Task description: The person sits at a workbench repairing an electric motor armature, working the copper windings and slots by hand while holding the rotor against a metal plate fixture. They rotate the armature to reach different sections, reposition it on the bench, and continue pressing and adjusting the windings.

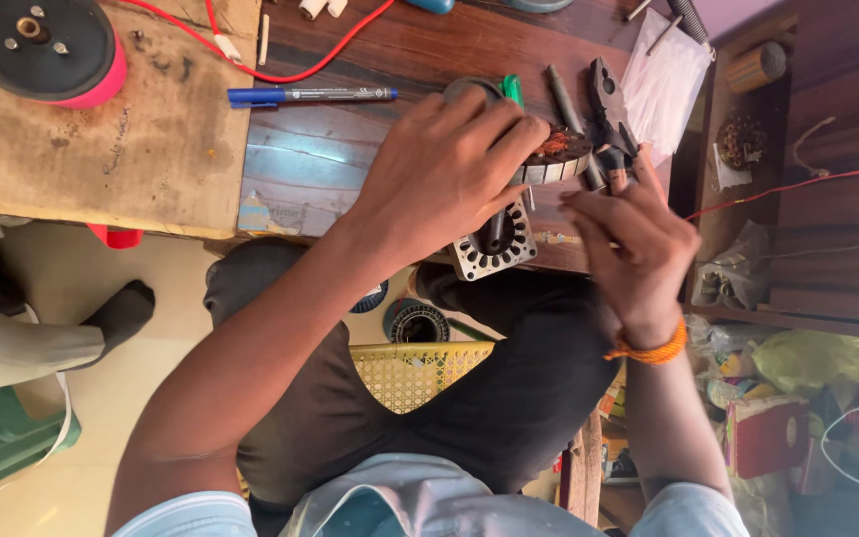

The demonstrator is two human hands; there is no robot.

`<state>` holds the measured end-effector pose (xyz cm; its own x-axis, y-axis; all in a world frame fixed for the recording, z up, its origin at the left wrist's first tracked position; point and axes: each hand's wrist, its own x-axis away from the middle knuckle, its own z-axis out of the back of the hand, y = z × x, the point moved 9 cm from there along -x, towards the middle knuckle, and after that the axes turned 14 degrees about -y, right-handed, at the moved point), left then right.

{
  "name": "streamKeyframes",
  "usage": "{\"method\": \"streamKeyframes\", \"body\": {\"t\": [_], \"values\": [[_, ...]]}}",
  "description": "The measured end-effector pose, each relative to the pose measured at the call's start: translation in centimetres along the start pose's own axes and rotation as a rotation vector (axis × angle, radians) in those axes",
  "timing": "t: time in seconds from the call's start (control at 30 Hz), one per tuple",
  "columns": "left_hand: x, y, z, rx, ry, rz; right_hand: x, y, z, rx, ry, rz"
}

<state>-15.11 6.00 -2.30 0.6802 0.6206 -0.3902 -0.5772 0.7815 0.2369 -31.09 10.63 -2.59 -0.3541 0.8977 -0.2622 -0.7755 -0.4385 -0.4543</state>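
My left hand [444, 174] is closed over a round motor stator with copper windings [561, 151] on the dark wooden table [350, 169]. My right hand [628, 239], with an orange thread band on its wrist, pinches a small thin piece against the stator's right side; what the piece is stays unclear. Just below my left hand, at the table's near edge, stands a second stator core [497, 244], bare metal with empty slots. My palm covers most of the wound stator.
A blue marker [310, 95], a red wire [290, 70], a black-and-red spool [42, 48] on cardboard [101, 139], pliers [603, 94] and a bag of white strips [663, 80] lie on the table. Below are a yellow basket [415, 373] and another person's socked foot [121, 313]. Cluttered shelves [797, 328] stand at right.
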Motion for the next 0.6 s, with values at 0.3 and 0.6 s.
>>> {"method": "streamKeyframes", "body": {"t": [0.3, 0.6], "values": [[0.4, 1.0, 0.2, -0.113, 0.055, -0.014, -1.5, -1.6, 2.1, 0.029, 0.02, 0.07], [0.6, 0.8, -0.4, -0.1, 0.032, -0.039, -6.6, -0.1, 1.3, -0.051, -0.006, 0.124]]}}
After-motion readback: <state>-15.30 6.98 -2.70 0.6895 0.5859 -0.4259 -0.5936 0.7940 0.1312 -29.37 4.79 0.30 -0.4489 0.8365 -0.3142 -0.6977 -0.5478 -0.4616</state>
